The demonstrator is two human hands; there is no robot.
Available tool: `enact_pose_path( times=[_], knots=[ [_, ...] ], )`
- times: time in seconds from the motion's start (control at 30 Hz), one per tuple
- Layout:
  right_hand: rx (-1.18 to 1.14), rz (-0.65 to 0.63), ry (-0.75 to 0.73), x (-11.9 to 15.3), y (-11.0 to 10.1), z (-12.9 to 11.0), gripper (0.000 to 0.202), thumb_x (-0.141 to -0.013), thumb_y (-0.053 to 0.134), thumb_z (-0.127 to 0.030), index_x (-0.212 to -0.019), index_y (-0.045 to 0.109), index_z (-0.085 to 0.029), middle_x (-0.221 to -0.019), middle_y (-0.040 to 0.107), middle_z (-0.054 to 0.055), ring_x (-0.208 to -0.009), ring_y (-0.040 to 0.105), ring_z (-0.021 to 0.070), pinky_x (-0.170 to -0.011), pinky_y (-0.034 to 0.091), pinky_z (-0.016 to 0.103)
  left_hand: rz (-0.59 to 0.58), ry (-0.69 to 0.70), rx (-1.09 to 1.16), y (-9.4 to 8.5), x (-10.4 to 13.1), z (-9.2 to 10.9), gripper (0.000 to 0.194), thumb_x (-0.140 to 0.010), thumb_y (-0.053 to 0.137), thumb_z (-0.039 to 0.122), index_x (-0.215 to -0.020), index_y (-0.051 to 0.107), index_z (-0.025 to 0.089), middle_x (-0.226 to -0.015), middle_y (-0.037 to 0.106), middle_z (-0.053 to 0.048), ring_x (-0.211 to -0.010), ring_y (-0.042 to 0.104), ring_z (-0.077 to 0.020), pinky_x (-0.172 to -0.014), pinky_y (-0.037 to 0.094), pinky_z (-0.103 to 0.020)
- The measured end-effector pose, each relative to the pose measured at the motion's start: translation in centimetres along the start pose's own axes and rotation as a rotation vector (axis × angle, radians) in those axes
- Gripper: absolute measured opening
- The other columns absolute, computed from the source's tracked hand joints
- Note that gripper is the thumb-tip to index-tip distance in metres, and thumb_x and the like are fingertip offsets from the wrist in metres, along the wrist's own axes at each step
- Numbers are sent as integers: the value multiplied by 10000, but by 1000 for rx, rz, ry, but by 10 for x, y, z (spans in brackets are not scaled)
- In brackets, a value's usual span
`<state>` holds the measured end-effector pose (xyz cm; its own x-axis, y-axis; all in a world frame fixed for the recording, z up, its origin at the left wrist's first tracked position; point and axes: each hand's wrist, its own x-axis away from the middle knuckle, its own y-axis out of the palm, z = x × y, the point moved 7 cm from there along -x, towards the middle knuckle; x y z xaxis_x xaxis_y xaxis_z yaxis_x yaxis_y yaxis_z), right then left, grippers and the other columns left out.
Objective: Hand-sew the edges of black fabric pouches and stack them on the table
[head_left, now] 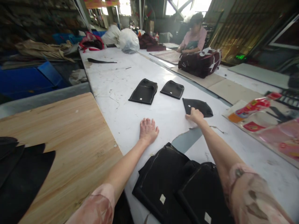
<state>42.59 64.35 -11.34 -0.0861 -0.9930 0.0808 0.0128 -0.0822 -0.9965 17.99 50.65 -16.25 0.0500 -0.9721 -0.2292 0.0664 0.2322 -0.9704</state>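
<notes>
My right hand [195,116] reaches the near edge of a black fabric piece [201,107] with a small white tag; its fingertips touch the piece, but whether they pinch it is too small to tell. On the white table surface lies my left hand [148,130], palm down with its fingers apart and nothing in it. Beyond it are a black stacked piece [142,93] and another black piece [172,89], each with a white tag. Larger black pieces [163,180] with white tags lie in a pile between my forearms.
A wooden board [79,130] at the left bears black cut pieces [23,168]. A red-labelled bottle [254,107] lies at the right. Farther back are a dark red bundle [199,63], white plastic bags [128,40] and a seated person [195,37].
</notes>
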Motion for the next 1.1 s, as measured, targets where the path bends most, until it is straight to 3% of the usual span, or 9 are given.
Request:
enact_pose_path(
  times=[0.2, 0.33, 0.4, 0.47, 0.57, 0.7, 0.9, 1.0, 1.1],
  knots=[
    [-40, 87, 198, -50, -7, 19, 308, -998, 595, -299, -1241, 602, -109, -1189, 652, 135, -1026, 664, 244, -870, 561, 421, -9, 23, -22, 3, -2, 3, 545, -945, 473, 384, -1399, 522, 86, -1376, 525, -212, -1352, 416, -389, -1152, 302, -505],
    [-62, 280, 211, -79, -46, 29, 479, -1034, 310, -55, -1513, 312, -51, -1220, 631, 275, -1120, 626, 300, -871, 464, 390, -36, 90, -17, 7, -4, 7, 535, -946, 455, 338, -1407, 508, 72, -1394, 507, -223, -1374, 401, -386, -1170, 285, -517],
    [-49, 383, 75, -93, -58, 8, 558, -1026, 255, -28, -1572, 223, -141, -1279, 601, 282, -1125, 620, 311, -867, 435, 402, -37, 106, -11, 9, -4, 7, 537, -943, 450, 327, -1409, 504, 64, -1403, 499, -231, -1378, 399, -389, -1175, 284, -520],
    [-31, 385, -57, -108, -53, -25, 518, -1026, 276, -54, -1515, 385, -187, -1317, 580, 270, -1124, 622, 322, -873, 437, 418, -44, 115, -11, 11, -5, 7, 537, -938, 449, 322, -1402, 505, 57, -1415, 493, -230, -1381, 399, -384, -1183, 282, -515],
    [-26, 241, -144, -133, -21, -74, 364, -970, 423, -62, -1231, 673, -95, -1234, 629, 281, -1126, 626, 354, -899, 462, 450, -49, 120, -7, 13, -5, 7, 538, -930, 449, 326, -1397, 504, 66, -1430, 489, -217, -1391, 388, -372, -1198, 275, -507],
    [-10, 121, -190, -149, 16, -107, 303, -911, 500, -17, -1126, 713, -12, -1183, 657, 299, -1141, 627, 377, -895, 507, 475, -39, 118, 12, 15, -5, 7, 553, -919, 460, 342, -1402, 497, 75, -1432, 482, -220, -1396, 377, -372, -1207, 268, -512],
    [39, 102, -250, -134, 14, -100, 312, -916, 474, -12, -1117, 711, 19, -1140, 678, 302, -1123, 640, 382, -883, 496, 448, -55, 110, -9, 16, -7, 6, 552, -925, 463, 353, -1408, 492, 86, -1445, 481, -212, -1396, 377, -363, -1198, 273, -500],
    [71, 103, -246, -109, -20, -83, 268, -929, 534, -131, -1076, 734, -30, -1100, 706, 268, -1055, 663, 365, -812, 485, 394, -69, 105, -27, 15, -8, 6, 551, -931, 464, 364, -1416, 487, 103, -1456, 485, -192, -1404, 376, -350, -1191, 272, -486],
    [133, 214, -268, -56, -77, -47, 283, -962, 511, -246, -1096, 724, -118, -1053, 730, 203, -967, 675, 314, -713, 432, 347, -81, 90, -24, 12, -8, 5, 540, -934, 464, 355, -1407, 495, 94, -1449, 494, -196, -1399, 384, -348, -1182, 271, -483]
  ],
)
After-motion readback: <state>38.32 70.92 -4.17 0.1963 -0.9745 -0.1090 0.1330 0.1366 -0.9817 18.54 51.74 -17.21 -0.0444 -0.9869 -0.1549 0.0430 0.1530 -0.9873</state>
